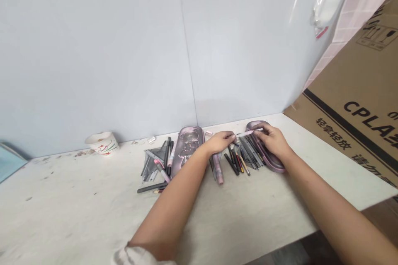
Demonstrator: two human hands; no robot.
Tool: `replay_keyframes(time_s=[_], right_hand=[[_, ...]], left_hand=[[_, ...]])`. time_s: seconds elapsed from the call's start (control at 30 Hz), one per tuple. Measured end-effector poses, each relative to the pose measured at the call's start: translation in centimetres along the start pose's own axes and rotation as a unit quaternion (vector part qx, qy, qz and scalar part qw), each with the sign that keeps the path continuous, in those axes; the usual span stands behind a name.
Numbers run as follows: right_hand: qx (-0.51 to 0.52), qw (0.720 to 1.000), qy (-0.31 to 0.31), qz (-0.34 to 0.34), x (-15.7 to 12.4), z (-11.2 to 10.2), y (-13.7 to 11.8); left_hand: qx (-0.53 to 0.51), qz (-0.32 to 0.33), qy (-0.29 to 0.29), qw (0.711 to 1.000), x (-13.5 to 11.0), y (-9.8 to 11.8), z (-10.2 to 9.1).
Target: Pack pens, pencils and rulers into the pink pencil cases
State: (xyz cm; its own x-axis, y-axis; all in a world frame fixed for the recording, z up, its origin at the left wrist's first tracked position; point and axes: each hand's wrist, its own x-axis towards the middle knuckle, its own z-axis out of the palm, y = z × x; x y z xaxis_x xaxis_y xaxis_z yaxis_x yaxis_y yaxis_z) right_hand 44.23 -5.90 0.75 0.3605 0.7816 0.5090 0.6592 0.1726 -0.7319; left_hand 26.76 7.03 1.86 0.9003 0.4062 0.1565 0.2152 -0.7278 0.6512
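Note:
Both my hands hold one thin pink pen (245, 133) level above the table. My left hand (220, 141) pinches its left end and my right hand (271, 140) pinches its right end. Under my right hand lies the open half of a pink pencil case (273, 162) with several pens and a ruler in it. The case's other half (187, 147), printed with a bear, lies to the left of my left hand. Loose dark pens (236, 162) and a pink tube (217, 169) lie between the two halves.
More pens, clear set squares and a pink marker (158, 165) lie left of the bear half. A paper cup (102, 142) stands at the wall on the left. A large cardboard box (357, 112) leans at the right. The white table (77, 215) ends close in front.

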Motion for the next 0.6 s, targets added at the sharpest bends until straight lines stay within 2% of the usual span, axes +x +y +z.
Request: replay_keyframes(time_s=[0.13,0.27,0.33,0.47,0.6], right_hand=[[-0.077,0.997,0.02,0.01,-0.1,0.1,-0.2],[0.005,1.0,0.011,-0.008,0.1,0.3,0.1],[-0.002,1.0,0.005,-0.009,0.3,0.3,0.2],[-0.127,0.992,-0.005,0.01,0.1,0.1,-0.3],[-0.263,0.96,-0.081,-0.06,-0.6,0.7,-1.1]], left_hand=[[-0.018,-0.003,0.058,0.998,-0.1,0.3,-0.2],[-0.018,-0.024,0.1,0.995,0.0,0.2,-0.3],[-0.001,-0.027,0.102,0.994,0.0,0.2,-0.4],[0.071,-0.023,0.097,0.992,-0.2,0.4,-0.3],[0.214,-0.031,0.068,0.974,-0.4,0.9,0.3]])
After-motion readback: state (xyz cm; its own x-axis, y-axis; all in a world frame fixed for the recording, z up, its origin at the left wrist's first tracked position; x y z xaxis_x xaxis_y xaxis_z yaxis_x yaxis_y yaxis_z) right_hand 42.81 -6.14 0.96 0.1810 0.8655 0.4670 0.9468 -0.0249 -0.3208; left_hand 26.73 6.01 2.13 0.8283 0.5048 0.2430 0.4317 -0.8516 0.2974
